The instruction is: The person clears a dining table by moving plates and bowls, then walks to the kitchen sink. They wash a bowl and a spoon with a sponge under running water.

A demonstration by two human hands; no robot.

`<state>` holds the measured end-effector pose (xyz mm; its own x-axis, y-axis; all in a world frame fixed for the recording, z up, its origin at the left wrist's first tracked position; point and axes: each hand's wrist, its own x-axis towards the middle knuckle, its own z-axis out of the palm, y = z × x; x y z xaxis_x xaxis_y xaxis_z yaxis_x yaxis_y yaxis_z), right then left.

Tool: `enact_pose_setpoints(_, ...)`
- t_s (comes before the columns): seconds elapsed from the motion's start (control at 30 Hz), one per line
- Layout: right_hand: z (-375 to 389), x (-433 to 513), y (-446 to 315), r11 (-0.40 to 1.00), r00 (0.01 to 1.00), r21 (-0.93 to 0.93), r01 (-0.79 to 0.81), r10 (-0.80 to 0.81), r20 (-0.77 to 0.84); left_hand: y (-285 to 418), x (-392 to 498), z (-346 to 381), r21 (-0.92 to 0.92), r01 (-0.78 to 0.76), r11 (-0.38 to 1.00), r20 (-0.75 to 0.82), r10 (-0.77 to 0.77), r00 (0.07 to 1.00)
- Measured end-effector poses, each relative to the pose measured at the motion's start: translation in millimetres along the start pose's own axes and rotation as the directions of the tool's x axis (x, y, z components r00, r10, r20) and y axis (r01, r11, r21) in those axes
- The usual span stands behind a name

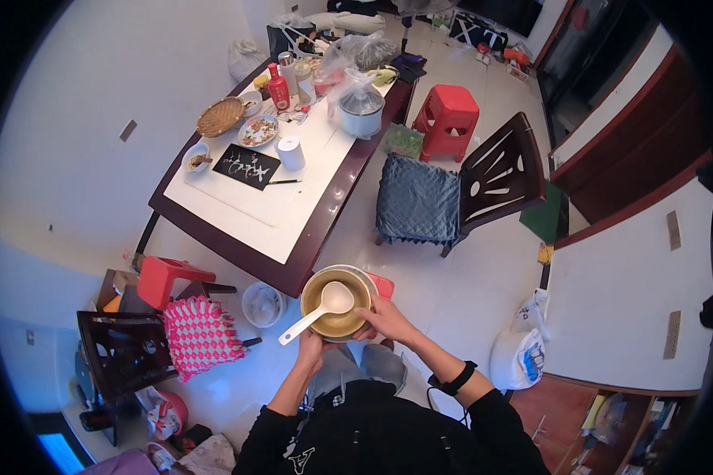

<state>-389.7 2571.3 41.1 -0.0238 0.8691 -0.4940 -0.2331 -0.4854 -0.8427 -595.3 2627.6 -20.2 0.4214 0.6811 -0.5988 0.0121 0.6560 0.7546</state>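
My right hand (386,319) grips the right side of a gold-coloured bowl (314,295), its thumb over the rim. From below on the near left, my left hand (311,349) supports the same bowl, and most of its fingers are hidden. A white ladle (336,298) lies in the bowl with its handle sticking out over the left rim. The pale rim of another dish (352,268) shows behind and under the bowl. Something red (382,286) pokes out at the right, mostly covered, so I cannot tell what it is.
Ahead stands a dark wooden table (237,238) with dishes, a paper roll (290,152) and a lidded pot (361,119). Chairs flank it, one with a blue cover (417,199), one with a pink-and-white cushion (202,336). A plastic tub (264,304) sits by the table's near corner.
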Motion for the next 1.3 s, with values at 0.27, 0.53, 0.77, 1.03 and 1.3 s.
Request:
enact_pose_setpoints(0.27,-21.0,-24.6,-23.6,0.998,0.987,-0.063,0.003,0.007,0.158,-18.4,-27.5,-3.1,-0.089,-0.036,0.995,-0.104,0.026,0.994)
enact_pose_setpoints(0.53,-77.2,-5.8,-33.3,0.982,0.987,-0.144,0.122,-0.136,-0.091,-8.1,-32.1,-37.1,-0.149,-0.145,0.978,-0.201,0.114,0.973)
enact_pose_setpoints(0.77,-112.5,31.0,-49.2,0.986,0.980,-0.103,0.129,-0.143,-0.136,6.4,-24.9,-54.9,-0.184,-0.177,0.967,-0.291,0.118,0.949)
enact_pose_setpoints(1.03,-232.7,149.4,-116.2,0.975,0.961,0.052,0.216,-0.203,-0.189,13.2,9.5,-30.6,-0.261,-0.272,0.926,-0.476,0.121,0.871)
enact_pose_setpoints(1.3,-368.4,359.3,-219.0,0.976,0.912,0.008,0.216,-0.199,-0.358,41.9,71.3,61.1,-0.357,-0.419,0.835,-0.663,0.090,0.744)
